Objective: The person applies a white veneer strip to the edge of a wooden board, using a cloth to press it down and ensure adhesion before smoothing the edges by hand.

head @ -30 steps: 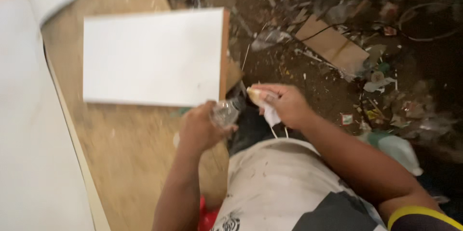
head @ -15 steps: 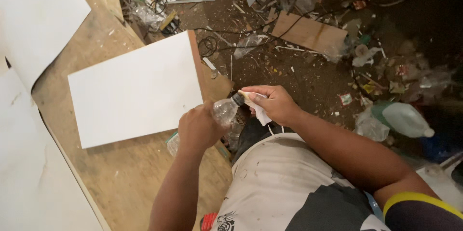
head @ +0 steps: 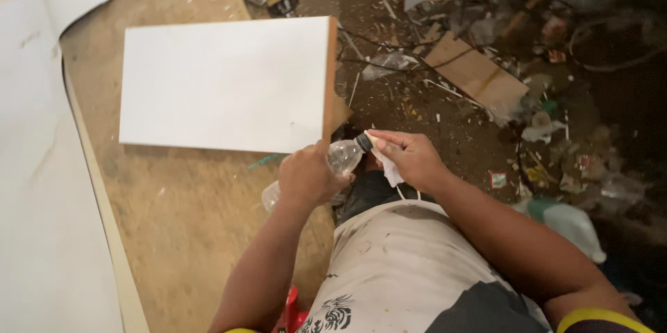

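View from the head camera, looking down over the person's lap. The left hand (head: 308, 176) is wrapped around the middle of a clear, ribbed plastic bottle (head: 338, 158), fingers curled fully closed about its body, so that only the neck end and the base (head: 271, 196) show on either side of the fist. The bottle lies tilted, its dark cap (head: 363, 142) pointing up and to the right, held in the air above the edge of the bare plywood sheet (head: 187, 215).

The right hand (head: 410, 157) meets the bottle at the cap end — thumb and forefinger pinched closed at the cap, with a small white cloth (head: 389, 166) pressed between the fingers and the palm and trailing below the hand. Whether the fingertips touch the cap itself or only the cloth over it cannot be told.

Beyond the hands, a flat white rectangular board with a raw brown edge (head: 222, 83) rests on the plywood sheet, well apart from the bottle. To the right, the dark ground is strewn with litter — a piece of brown cardboard (head: 476, 76) among scraps, and a pale translucent plastic jug (head: 573, 225) lying near the right forearm. A paint-flecked white garment (head: 410, 270) covers the person's torso at the bottom of the view.
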